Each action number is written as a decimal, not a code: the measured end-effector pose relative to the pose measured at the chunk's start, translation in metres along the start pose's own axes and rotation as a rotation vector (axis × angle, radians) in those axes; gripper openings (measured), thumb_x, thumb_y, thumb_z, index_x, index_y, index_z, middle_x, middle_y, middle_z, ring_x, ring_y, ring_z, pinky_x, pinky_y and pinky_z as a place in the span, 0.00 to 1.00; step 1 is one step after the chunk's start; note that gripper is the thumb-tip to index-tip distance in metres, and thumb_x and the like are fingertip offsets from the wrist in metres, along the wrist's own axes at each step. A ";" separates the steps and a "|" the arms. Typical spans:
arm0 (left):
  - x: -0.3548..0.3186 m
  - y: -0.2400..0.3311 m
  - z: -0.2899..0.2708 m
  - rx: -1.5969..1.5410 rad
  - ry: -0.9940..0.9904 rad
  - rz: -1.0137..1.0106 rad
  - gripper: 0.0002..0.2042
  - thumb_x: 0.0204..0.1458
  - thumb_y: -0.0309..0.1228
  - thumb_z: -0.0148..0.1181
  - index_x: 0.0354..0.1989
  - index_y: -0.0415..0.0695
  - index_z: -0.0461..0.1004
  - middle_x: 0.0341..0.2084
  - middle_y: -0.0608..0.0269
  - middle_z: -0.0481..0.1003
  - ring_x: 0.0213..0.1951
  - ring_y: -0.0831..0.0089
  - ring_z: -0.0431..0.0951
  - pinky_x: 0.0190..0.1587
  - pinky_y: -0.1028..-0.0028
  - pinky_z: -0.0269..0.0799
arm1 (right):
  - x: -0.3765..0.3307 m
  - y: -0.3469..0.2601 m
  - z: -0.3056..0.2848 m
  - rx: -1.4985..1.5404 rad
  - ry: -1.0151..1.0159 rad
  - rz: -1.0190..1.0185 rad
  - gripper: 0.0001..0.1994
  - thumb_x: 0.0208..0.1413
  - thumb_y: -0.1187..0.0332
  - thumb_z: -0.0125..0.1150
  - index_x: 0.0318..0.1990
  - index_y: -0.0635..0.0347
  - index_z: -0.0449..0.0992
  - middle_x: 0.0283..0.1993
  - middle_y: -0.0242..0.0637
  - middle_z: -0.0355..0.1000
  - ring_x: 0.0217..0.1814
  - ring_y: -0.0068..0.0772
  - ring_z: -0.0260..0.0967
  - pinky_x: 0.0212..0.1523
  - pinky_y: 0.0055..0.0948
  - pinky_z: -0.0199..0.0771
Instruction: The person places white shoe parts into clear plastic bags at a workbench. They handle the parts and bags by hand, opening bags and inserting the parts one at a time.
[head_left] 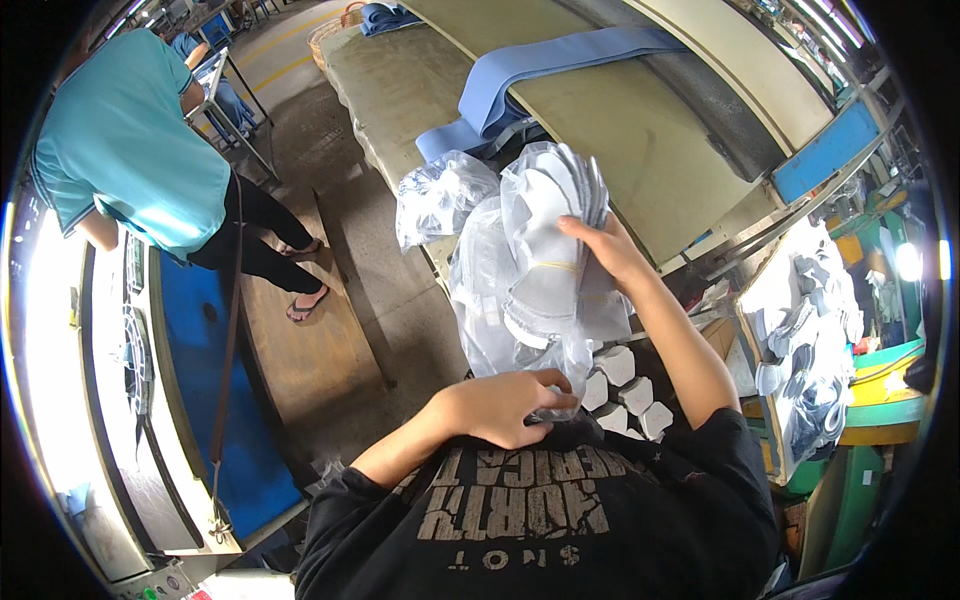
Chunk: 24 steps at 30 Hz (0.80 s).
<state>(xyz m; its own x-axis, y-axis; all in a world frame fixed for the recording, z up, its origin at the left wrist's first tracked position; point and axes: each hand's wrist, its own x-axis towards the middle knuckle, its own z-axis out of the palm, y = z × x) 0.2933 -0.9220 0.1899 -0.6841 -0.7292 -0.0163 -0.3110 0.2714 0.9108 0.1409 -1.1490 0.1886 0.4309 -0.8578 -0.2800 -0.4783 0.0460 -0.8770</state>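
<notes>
My right hand (608, 250) grips the side of a banded bundle of flat, curved grey-white cut pieces (548, 255), its thumb on the front of the stack. Around the bundle is a clear plastic bag (487, 285), and a thin yellowish band crosses the pieces. Close to my body, my left hand (510, 408) is closed on the gathered lower end of the bag, fingers curled inward. Which pieces touch my right fingers behind the stack is hidden. Just beyond the bundle, another filled clear bag (440, 195) rests at the table's corner.
Stacks of white shaped pieces (630, 385) stand below my right forearm. Ahead is a long greenish table (620, 160) with a folded blue strip (560, 65). Grey pieces lie on a board (800, 340) at right. A person in a teal shirt (135, 140) stands at left.
</notes>
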 end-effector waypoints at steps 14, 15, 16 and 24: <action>0.029 -0.177 -0.105 0.047 0.843 -0.722 0.37 0.68 0.52 0.52 0.75 0.36 0.52 0.48 0.46 0.81 0.34 0.61 0.84 0.39 0.61 0.78 | -0.011 0.036 0.054 -0.605 0.198 -0.020 0.63 0.40 0.42 0.78 0.77 0.67 0.45 0.65 0.61 0.69 0.65 0.60 0.72 0.63 0.53 0.73; 0.040 -0.186 -0.113 -0.233 0.890 -0.717 0.34 0.68 0.50 0.54 0.72 0.36 0.56 0.45 0.48 0.81 0.32 0.63 0.83 0.37 0.63 0.78 | -0.012 0.035 0.054 -0.586 0.195 -0.023 0.62 0.40 0.43 0.78 0.76 0.65 0.46 0.65 0.59 0.70 0.65 0.60 0.72 0.63 0.53 0.73; 0.053 -0.195 -0.121 -0.516 0.926 -0.701 0.32 0.68 0.48 0.55 0.70 0.36 0.61 0.42 0.50 0.81 0.31 0.65 0.82 0.35 0.65 0.77 | -0.013 0.035 0.053 -0.582 0.206 -0.030 0.62 0.40 0.43 0.78 0.76 0.64 0.47 0.65 0.59 0.70 0.65 0.60 0.72 0.63 0.53 0.72; 0.108 -0.167 -0.181 -1.154 1.216 -0.189 0.10 0.67 0.34 0.59 0.42 0.40 0.81 0.32 0.65 0.81 0.26 0.77 0.77 0.23 0.75 0.72 | -0.045 0.047 0.028 -0.518 0.155 -0.093 0.59 0.40 0.40 0.77 0.73 0.66 0.53 0.55 0.60 0.77 0.58 0.62 0.77 0.56 0.55 0.75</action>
<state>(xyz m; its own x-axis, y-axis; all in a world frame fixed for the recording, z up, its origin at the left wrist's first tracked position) 0.3905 -1.1599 0.1111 0.3438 -0.8718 -0.3490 0.6636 -0.0374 0.7471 0.1203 -1.0940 0.1488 0.3905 -0.9133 -0.1155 -0.7746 -0.2581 -0.5774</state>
